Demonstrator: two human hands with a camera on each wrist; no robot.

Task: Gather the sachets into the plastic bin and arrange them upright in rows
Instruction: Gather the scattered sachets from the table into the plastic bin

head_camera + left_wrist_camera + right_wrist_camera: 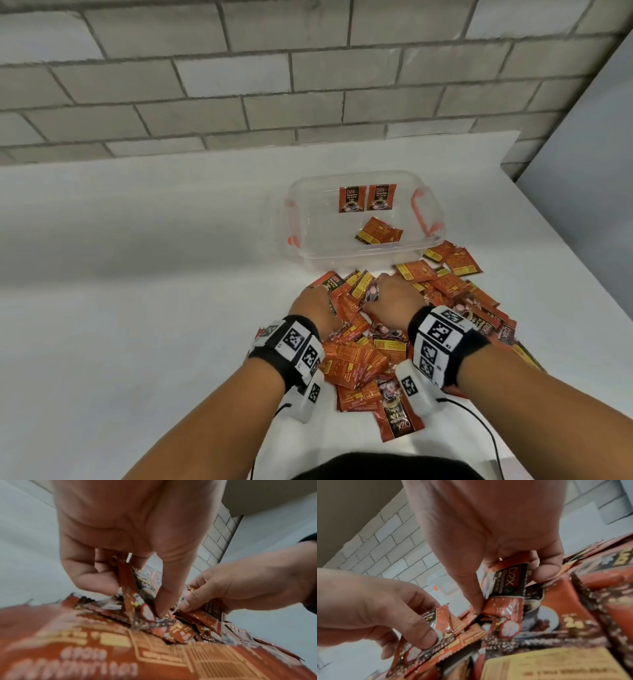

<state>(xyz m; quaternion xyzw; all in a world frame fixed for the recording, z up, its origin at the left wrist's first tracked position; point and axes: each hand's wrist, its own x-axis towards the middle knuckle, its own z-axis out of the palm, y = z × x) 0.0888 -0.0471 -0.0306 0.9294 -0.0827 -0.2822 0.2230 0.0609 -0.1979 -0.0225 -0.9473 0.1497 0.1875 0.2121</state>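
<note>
pinched sachet, head view blind

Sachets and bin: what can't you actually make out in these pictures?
- Sachet pile, head view: the total count; the hands and wrist bands cover the middle.
- Left hand, left wrist view: how many sachets it pinches; motion blur.
- Bin, head view: small print on its sachets is too small.
- Right hand, right wrist view: fingertips hidden behind its sachet.

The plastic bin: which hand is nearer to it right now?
Right, narrowly. The right hand sits in the sachet pile just below the plastic bin's near wall; the left hand is lower and further left.
</note>
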